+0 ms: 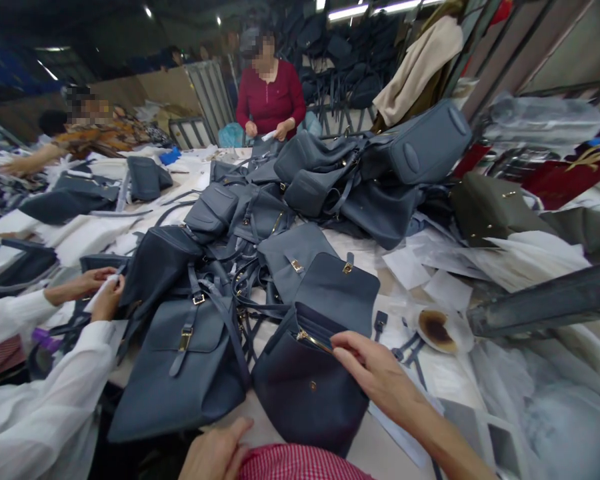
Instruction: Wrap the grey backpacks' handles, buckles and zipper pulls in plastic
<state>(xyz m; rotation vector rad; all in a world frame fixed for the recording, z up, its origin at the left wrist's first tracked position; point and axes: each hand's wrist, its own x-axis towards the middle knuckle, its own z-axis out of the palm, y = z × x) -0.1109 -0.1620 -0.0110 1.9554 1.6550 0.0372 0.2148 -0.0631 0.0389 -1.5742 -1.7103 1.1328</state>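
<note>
A dark blue bag stands in front of me, its flap folded back and its gold zipper showing along the top. My right hand grips the bag's upper right edge beside the zipper, thumb and fingers closed on it. Low in the view, my left hand rests near the table edge, left of the bag, touching no bag; its index finger points out and the other fingers are partly cut off. Another blue bag with a gold buckle lies just to the left.
Many blue bags are heaped behind. At the left, a co-worker's hands hold a white piece. A person in red works across the table. A stained dish, a metal bar and plastic wrap are on the right.
</note>
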